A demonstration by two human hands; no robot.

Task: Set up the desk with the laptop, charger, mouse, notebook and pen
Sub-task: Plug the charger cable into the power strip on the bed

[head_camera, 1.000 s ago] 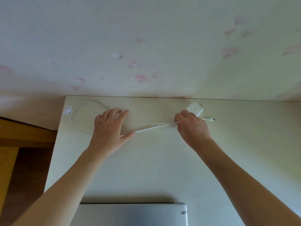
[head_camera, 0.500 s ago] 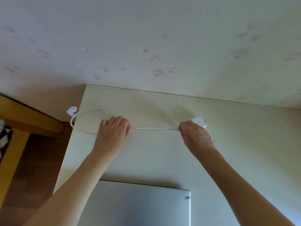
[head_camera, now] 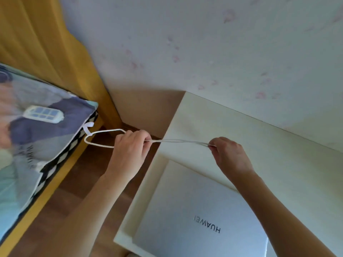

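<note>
Bedding [head_camera: 37,138] in blue and grey patterns fills the left edge of the view, lying on a bed with a yellow wooden frame [head_camera: 27,217]. A white power strip [head_camera: 43,114] with a grid of sockets rests on top of the bedding. Just right of the bedding's corner, a white cable [head_camera: 100,144] forms an open loop in the air above the wooden floor [head_camera: 78,182], with a small white strap [head_camera: 88,127] at the loop's far-left end.

The left hand [head_camera: 130,153] is closed in a fist around the cable, where the loop's two strands come together, and it sits over the gap between the bed and the surface [head_camera: 241,130]. From there the doubled cable runs taut to the right, crossing the pale surface's left edge.

The right hand [head_camera: 230,154] pinches the other end of that stretch between thumb and fingertips, its remaining fingers curled in, and it hovers above the surface. The charger's power brick cannot be made out.

Below and between the two forearms, a silver laptop [head_camera: 200,216] lies shut on the surface near its front edge, its lid logo reading upside down to the camera. Behind the surface stands a pale wall [head_camera: 222,52] with faint pink petal marks.
</note>
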